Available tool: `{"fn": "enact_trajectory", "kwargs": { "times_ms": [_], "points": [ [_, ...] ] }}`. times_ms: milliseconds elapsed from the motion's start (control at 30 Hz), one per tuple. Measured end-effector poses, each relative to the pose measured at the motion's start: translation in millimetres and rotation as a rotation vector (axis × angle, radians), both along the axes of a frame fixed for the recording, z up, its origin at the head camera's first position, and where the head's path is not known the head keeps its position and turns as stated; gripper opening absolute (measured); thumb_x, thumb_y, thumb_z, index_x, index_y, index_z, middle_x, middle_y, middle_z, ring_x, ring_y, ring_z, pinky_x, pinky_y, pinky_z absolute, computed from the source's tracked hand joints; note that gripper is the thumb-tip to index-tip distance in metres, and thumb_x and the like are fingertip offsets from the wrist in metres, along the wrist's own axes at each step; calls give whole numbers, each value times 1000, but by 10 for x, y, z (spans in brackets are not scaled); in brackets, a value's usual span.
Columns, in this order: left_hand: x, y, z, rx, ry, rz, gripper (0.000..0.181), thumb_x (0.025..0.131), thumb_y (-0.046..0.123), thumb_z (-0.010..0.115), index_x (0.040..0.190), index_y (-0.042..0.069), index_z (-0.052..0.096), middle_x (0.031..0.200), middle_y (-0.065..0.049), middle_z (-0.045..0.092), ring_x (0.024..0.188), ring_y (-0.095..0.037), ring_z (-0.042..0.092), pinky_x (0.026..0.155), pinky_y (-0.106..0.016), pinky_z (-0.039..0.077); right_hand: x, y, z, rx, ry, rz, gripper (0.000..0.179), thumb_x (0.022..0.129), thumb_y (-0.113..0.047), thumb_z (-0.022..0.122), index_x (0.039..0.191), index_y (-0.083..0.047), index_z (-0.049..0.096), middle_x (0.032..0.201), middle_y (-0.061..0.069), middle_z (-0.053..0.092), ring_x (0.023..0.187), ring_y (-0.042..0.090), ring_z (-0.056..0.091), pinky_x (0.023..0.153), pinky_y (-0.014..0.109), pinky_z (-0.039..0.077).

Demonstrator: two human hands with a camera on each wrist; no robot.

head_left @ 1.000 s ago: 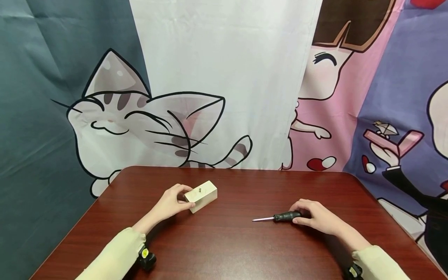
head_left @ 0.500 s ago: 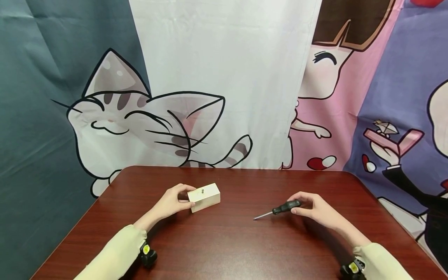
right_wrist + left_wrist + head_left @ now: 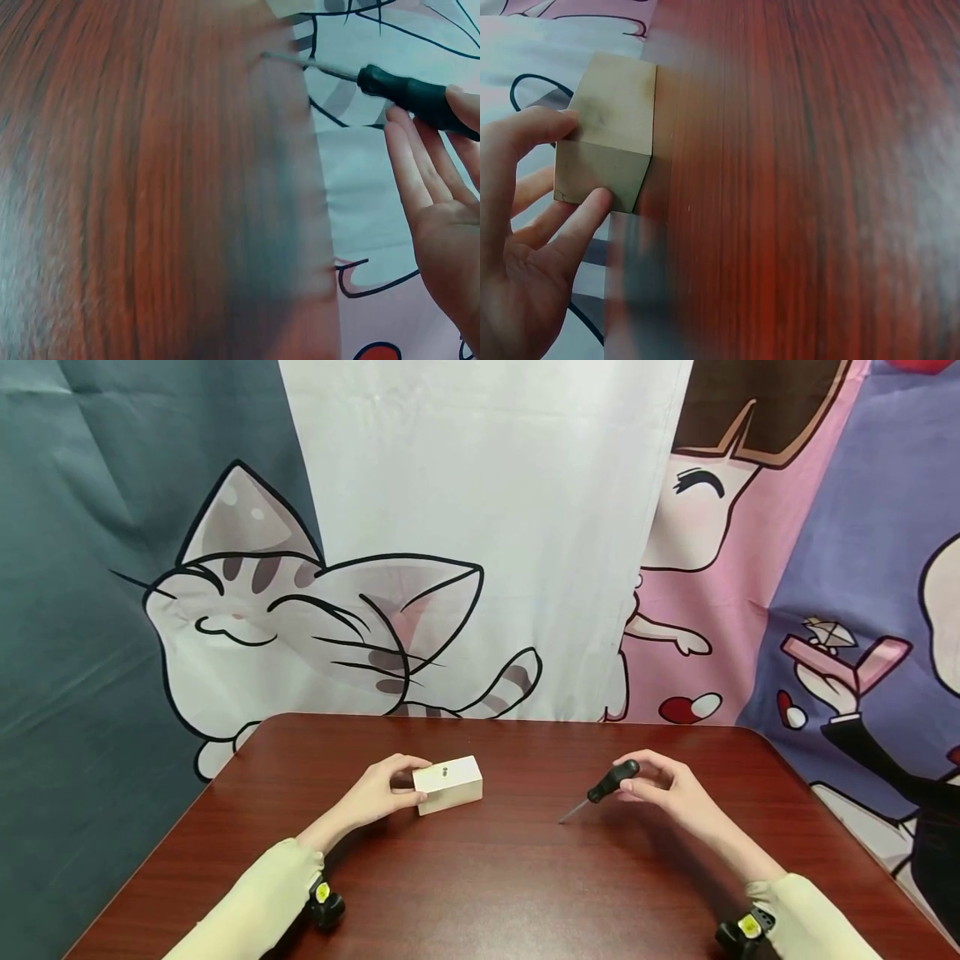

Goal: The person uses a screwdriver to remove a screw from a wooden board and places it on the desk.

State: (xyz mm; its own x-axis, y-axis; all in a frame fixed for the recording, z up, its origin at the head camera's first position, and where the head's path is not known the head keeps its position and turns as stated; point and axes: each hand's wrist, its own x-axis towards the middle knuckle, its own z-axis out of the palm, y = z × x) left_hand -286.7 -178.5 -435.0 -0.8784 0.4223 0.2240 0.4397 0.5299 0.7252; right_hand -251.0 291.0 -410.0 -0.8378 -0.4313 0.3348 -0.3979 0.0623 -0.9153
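Note:
My left hand (image 3: 378, 792) grips one end of a pale wooden block (image 3: 450, 787), its thumb on the near side. Two small dark marks, like a screw or hole, show on the block's top. In the left wrist view the block (image 3: 611, 112) sits between thumb and fingers, its plain sides facing the camera. On the right, my right hand (image 3: 667, 785) holds a screwdriver (image 3: 613, 781) by its dark green-black handle. The metal shaft slants down and left toward the table. The right wrist view shows the screwdriver handle (image 3: 409, 94) pinched between thumb and fingers.
Both hands work over a reddish-brown wooden table (image 3: 510, 877) with rounded far corners. Behind it hangs a cartoon-printed cloth (image 3: 487, 485). Each wrist wears a small black camera, such as the left one (image 3: 327, 906).
The right hand has lifted the screwdriver, its handle rising and its tip tilting down. My left hand has shifted slightly right with the block, which has turned a little.

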Motion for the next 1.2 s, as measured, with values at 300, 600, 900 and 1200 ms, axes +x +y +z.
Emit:
{"fn": "enact_trajectory", "kwargs": {
  "times_ms": [300, 600, 900, 1200],
  "points": [
    [-5, 67, -20, 24, -16, -34, 46, 84, 17, 79, 127, 12, 63, 120, -12, 62, 110, -29, 64, 85, -30, 59, -11, -141, 96, 1, 57, -157, 32, 95, 1, 61, 126, 5, 56, 109, -1, 74, 93, 13, 74, 80, 35, 60],
    [-12, 137, -41, 54, -32, -58, 49, 83, 20, 81, 127, 11, 62, 123, -14, 62, 110, -28, 65, 85, -28, 59, -40, -296, 239, 45, 108, -243, 44, 95, -5, 64, 137, -2, 52, 111, -4, 72, 97, 9, 72, 81, 30, 60],
    [-14, 219, -21, 70, -77, -101, 49, 84, 20, 80, 128, 12, 61, 126, -14, 63, 111, -28, 64, 86, -32, 59, -13, -470, 338, -30, 127, -180, 49, 97, -3, 59, 144, -7, 44, 109, 9, 67, 90, 21, 75, 79, 39, 60],
    [6, 342, 9, 11, -64, -113, 46, 85, 24, 79, 127, 18, 61, 123, -8, 65, 110, -23, 64, 86, -28, 58, -58, -591, 350, -145, 135, -175, 48, 94, 5, 60, 140, -1, 47, 110, 2, 70, 87, 16, 74, 75, 36, 61]
  ]
}}
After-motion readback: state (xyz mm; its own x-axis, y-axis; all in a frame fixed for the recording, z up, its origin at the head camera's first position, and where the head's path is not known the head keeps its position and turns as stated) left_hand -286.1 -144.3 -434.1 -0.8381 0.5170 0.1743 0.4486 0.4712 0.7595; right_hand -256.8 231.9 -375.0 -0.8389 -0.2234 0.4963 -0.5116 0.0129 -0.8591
